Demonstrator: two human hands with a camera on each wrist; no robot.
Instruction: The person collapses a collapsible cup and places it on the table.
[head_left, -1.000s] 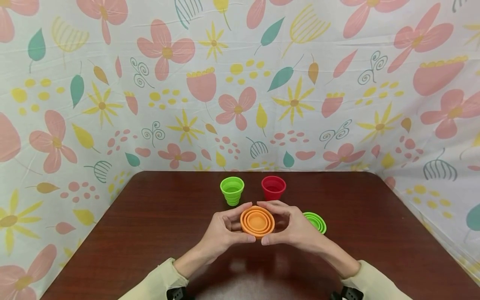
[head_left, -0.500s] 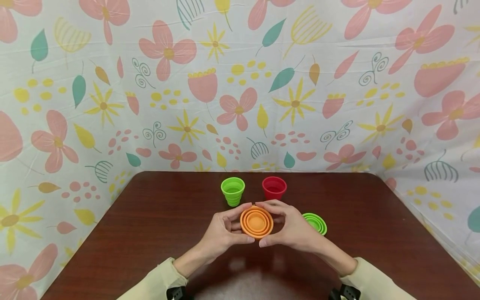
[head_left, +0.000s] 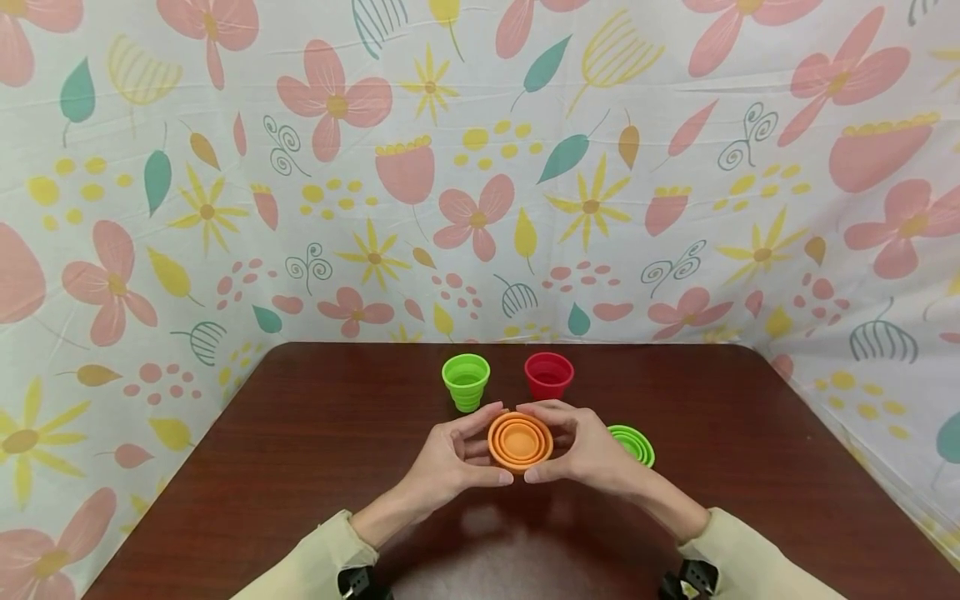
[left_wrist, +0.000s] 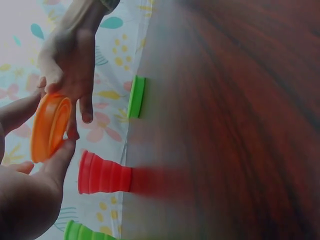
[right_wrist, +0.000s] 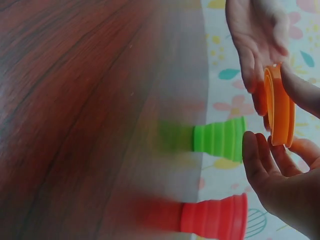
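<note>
Between the two hands an orange collapsible cup (head_left: 521,442), folded flat into rings, is held up above the table with its open side facing the head camera. The left hand (head_left: 448,458) grips its left edge, thumb below and fingertips above. On the other edge the right hand (head_left: 581,446) holds it in a matching way. In the left wrist view the flattened orange cup (left_wrist: 50,127) appears nearly edge-on. The right wrist view likewise shows the orange cup (right_wrist: 281,107) from its side, between thumb and fingers.
Behind the hands stand an extended green cup (head_left: 466,383) and an extended red cup (head_left: 548,375). A second green cup (head_left: 633,446), folded flat, lies partly behind the right hand. The dark wooden table (head_left: 322,425) meets a flowered cloth (head_left: 480,250) at the back.
The orange cup and both hands have shifted slightly to the right over the last half second. Both hands keep their hold, and the other cups stay in place.
</note>
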